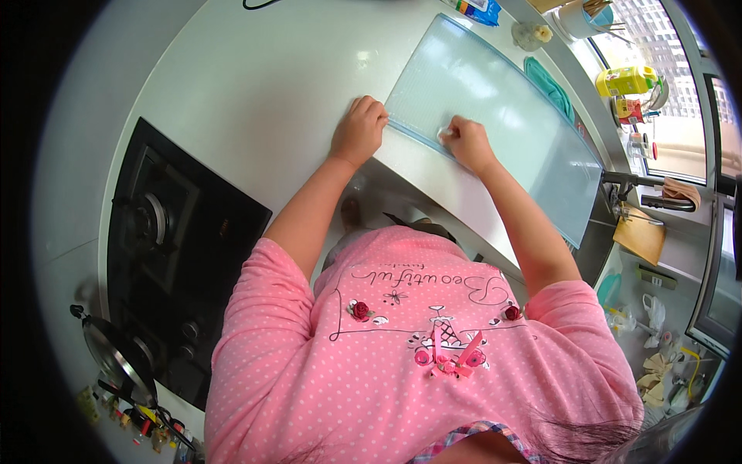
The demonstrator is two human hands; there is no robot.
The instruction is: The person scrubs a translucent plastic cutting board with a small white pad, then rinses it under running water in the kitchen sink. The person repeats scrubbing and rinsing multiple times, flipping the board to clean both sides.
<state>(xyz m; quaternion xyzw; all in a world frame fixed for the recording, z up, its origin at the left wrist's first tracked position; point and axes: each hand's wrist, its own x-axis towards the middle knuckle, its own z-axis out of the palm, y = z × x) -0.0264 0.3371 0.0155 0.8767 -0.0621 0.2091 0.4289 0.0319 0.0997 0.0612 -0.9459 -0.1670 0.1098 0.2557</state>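
A flat, pale-blue translucent shelf panel [493, 110] with a ribbed surface lies on the white countertop [278, 75]. At the panel's near left corner, the curled fingers of my left hand [360, 129] touch its edge. My right hand [466, 142] is closed on a small whitish wipe [445, 134], mostly hidden by the fingers, and presses on the panel close to its near edge.
A black gas hob [174, 249] is at the left. Along the window side are a teal cloth [548, 90], a blue wipes packet [484, 10], a small vase [528, 36] and a yellow bottle [626, 80]. The faucet [632, 180] stands near the panel's right end.
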